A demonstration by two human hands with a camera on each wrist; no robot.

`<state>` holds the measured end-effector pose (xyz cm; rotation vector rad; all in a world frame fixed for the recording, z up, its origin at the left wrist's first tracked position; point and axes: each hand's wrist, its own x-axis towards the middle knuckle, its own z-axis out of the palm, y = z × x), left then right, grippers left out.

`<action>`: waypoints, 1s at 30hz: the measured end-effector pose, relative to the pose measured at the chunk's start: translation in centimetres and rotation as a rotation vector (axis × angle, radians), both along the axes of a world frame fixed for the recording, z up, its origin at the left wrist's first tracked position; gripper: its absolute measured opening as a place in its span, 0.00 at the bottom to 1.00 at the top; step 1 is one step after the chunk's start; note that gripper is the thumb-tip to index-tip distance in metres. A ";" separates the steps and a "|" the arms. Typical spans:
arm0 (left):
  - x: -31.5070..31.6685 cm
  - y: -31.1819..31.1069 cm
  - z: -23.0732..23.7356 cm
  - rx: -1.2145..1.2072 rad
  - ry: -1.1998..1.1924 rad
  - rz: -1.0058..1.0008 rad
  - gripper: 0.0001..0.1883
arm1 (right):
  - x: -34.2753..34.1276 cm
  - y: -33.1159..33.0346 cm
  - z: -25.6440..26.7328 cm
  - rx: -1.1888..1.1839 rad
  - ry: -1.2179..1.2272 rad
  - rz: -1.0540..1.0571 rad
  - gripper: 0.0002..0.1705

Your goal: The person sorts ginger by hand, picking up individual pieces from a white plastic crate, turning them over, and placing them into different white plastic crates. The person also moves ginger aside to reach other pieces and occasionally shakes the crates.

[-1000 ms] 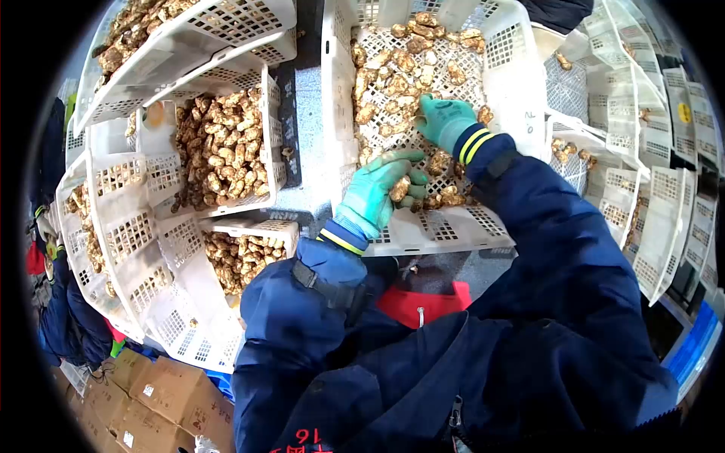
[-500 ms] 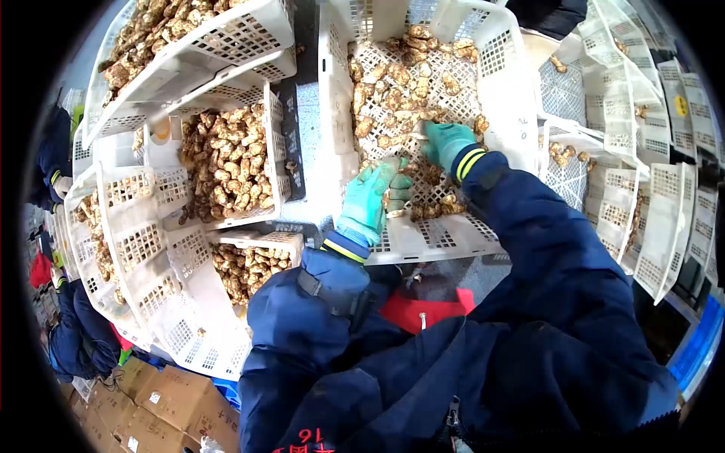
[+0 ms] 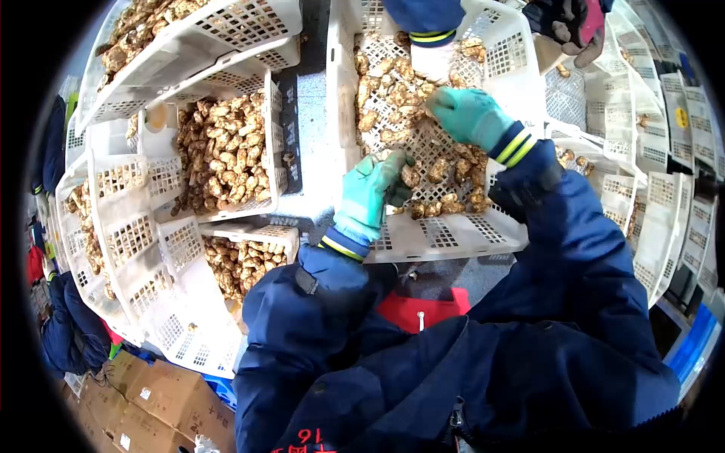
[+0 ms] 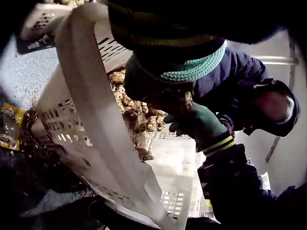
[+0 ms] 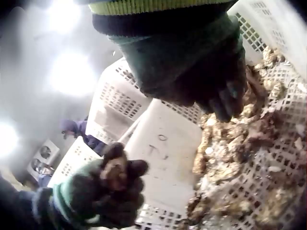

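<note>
My left hand [image 3: 368, 192], in a green glove with dirty fingertips, is over the near left part of a white slotted crate [image 3: 453, 238]. Its fingers and thumb grip a stubby brown mushroom [image 5: 115, 173], clearest in the right wrist view. Over the crate's middle right, my gloved right hand [image 3: 472, 117] has its fingers bent downward; whether they hold anything I cannot tell. Brown-and-cream mushrooms [image 3: 389, 83] lie scattered over the crate floor, with several more along its near side below both hands.
Another person's dark sleeve [image 3: 427, 16] and pale glove [image 3: 434, 62] reach in over the far rim. A dark-and-pink glove [image 3: 589, 34] shows beyond. At left, a crate [image 3: 278, 143] holds heaped mushrooms [image 3: 223, 151]. More crates [image 3: 664, 196] stand right; cardboard boxes [image 3: 170, 392] lie low left.
My right hand dipped toward the crate floor, then came up and to the right. Another person's arm has entered from the far side. The left hand stays near the same spot.
</note>
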<state>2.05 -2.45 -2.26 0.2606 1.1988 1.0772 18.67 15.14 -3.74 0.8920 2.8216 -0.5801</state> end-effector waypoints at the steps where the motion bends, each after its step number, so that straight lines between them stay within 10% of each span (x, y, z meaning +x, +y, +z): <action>1: -0.1 0.1 0.3 -0.005 0.034 -0.039 0.14 | -1.1 0.5 1.1 -0.172 -0.148 -0.350 0.19; 3: 0.1 0.1 0.4 0.022 0.051 -0.028 0.13 | -1.3 -0.1 -3.0 -0.030 0.213 -0.198 0.24; 8: 0.2 -0.4 -2.0 0.118 -0.007 -0.047 0.19 | -3.9 -1.4 -8.8 0.198 -0.030 -0.066 0.29; 13: -0.1 -0.6 -1.4 0.260 0.066 -0.114 0.21 | -0.2 -2.8 -0.6 -0.258 -0.557 -0.020 0.22; 15: -0.2 -0.1 1.2 0.213 -0.084 -0.095 0.21 | 4.0 -2.0 0.5 -0.015 -0.353 0.445 0.19; 16: -0.1 0.0 2.4 0.160 -0.218 -0.069 0.21 | 4.6 -3.0 2.4 -0.170 -0.239 -0.073 0.17; 17: -0.5 0.3 1.6 0.210 -0.505 -0.069 0.20 | 5.8 -2.8 3.9 0.310 -0.018 0.456 0.15; 19: 0.1 0.4 0.9 0.129 -0.321 -0.002 0.21 | 5.4 -5.5 8.3 -0.126 0.101 -0.275 0.15; 26: 0.7 -0.3 2.1 0.084 -0.053 -0.028 0.21 | 3.8 -11.9 6.7 -0.138 0.520 -0.303 0.29; 30: 2.5 -0.2 3.4 0.048 0.096 -0.061 0.20 | 2.3 -12.8 7.9 -0.308 0.262 -0.374 0.32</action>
